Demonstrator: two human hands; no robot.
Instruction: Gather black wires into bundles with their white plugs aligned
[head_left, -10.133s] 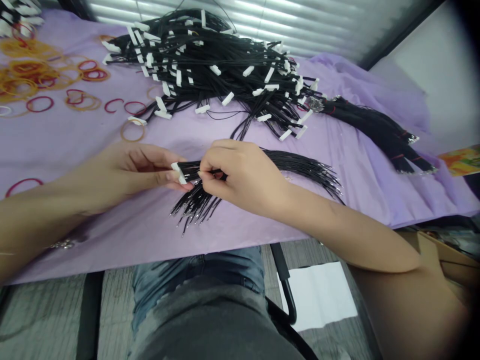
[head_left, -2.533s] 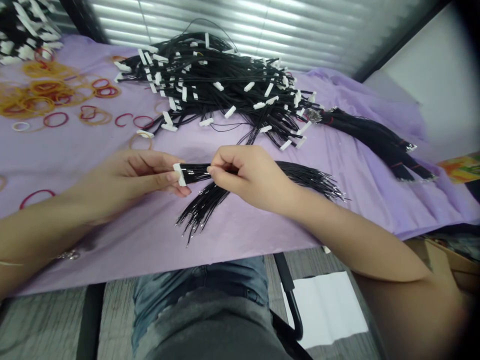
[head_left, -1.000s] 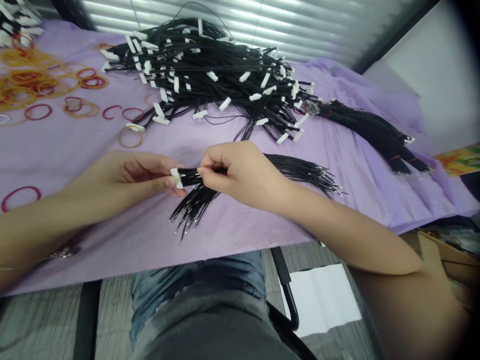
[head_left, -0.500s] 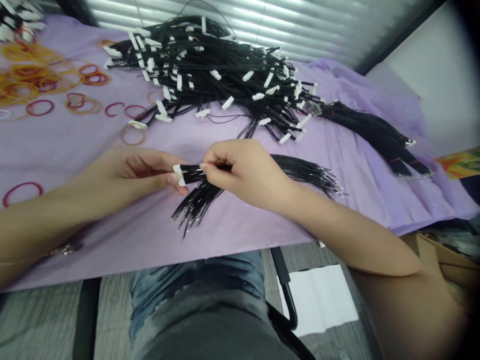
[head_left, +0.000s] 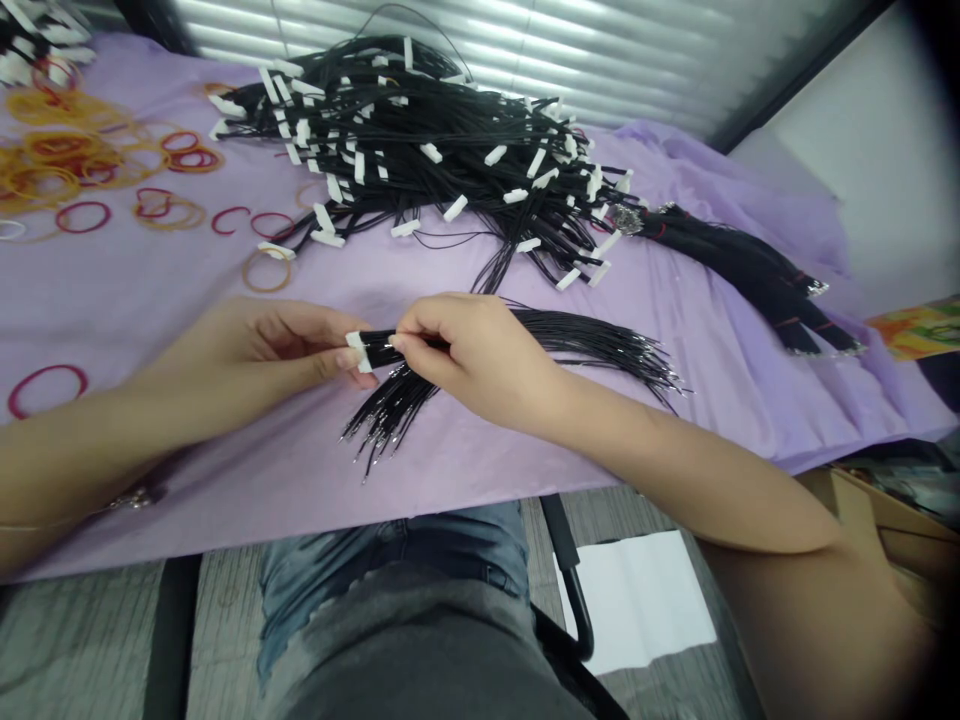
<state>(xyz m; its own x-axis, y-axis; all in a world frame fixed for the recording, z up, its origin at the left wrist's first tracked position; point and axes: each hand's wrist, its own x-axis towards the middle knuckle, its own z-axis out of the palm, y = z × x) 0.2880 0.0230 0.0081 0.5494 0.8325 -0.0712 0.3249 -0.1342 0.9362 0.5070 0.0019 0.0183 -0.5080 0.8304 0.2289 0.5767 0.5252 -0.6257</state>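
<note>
My left hand (head_left: 255,350) pinches a small white connector (head_left: 357,351) with short black wires coming out of it. My right hand (head_left: 480,350) is closed in a pinch on those black wires (head_left: 382,349) right beside the connector. Under my right hand lies a loose bundle of black wires (head_left: 600,345) fanned out to the right, and a second tuft with bare metal tips (head_left: 382,425) points toward the table's near edge. Everything lies on a purple cloth (head_left: 450,450).
A big heap of black wire harnesses with white connectors (head_left: 420,150) fills the back middle. Tied black bundles (head_left: 750,270) lie at the right. Red and yellow rubber bands (head_left: 75,170) are scattered at the left. A white sheet (head_left: 637,600) lies on the floor by my chair.
My hands have stayed almost in place on the connector and wires; the right hand's fingers shifted slightly closer to the connector. The view wobbled a little.
</note>
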